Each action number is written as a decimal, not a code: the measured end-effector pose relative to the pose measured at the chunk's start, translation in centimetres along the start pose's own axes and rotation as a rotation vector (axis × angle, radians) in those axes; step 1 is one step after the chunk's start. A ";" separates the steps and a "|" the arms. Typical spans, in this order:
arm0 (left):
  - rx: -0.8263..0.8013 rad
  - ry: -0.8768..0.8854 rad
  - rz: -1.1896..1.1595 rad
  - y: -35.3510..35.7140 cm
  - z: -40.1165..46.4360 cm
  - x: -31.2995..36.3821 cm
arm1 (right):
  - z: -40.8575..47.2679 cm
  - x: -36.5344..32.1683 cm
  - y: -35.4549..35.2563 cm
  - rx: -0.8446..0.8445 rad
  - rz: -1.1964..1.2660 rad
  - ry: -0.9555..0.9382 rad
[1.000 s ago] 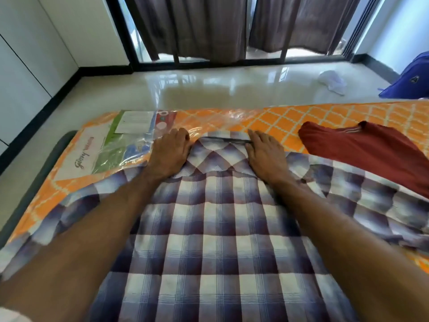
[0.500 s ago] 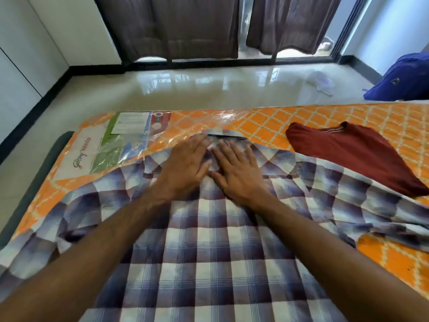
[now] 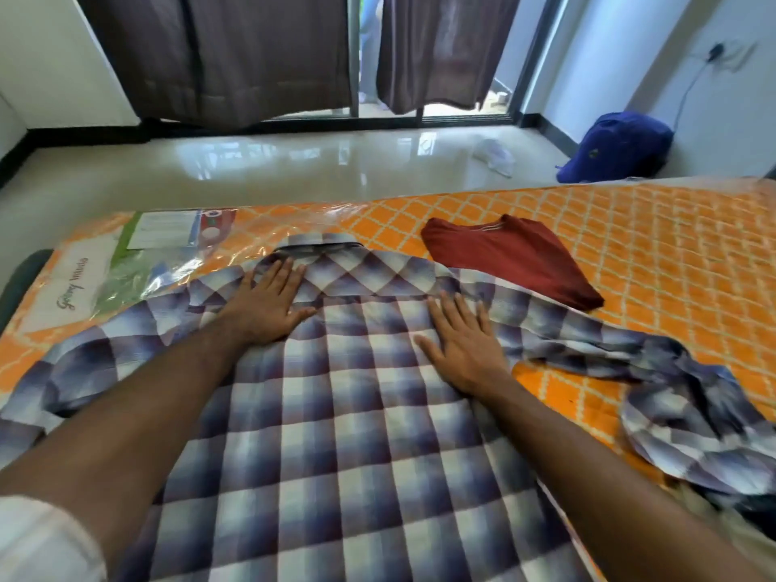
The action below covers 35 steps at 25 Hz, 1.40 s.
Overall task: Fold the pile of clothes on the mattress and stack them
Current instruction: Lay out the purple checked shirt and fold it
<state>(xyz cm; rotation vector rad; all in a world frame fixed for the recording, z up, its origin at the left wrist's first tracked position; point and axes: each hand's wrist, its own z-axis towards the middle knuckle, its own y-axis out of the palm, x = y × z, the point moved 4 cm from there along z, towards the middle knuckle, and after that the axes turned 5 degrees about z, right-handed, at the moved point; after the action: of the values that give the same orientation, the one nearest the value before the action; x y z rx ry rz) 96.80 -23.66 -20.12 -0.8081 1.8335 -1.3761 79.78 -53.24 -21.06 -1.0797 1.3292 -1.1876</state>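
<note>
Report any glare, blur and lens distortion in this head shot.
Head view: daylight from the window glares off the floor and the mattress plastic wrap; the shirt sleeve at right is motion-blurred; both hands, left and right, are fairly sharp; wide-angle bending tilts the walls and stretches the forearms.

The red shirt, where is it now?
In the head view the red shirt lies on the orange mattress, right of the checked shirt's collar and beyond the right hand.

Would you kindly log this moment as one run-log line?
step: smoothing shirt | left hand: flat on checked shirt | right hand: flat on shirt | red shirt: beside, on mattress
</note>
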 end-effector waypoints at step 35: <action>0.023 0.156 -0.075 -8.4 -3.6 34.4 | -36.2 6.6 -2.8 -0.087 1.062 0.345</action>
<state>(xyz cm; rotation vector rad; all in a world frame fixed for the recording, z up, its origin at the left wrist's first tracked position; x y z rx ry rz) 75.05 -51.71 -16.81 -0.7843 1.9178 -1.5436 43.08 -56.79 -18.75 -0.0984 1.8679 -0.5010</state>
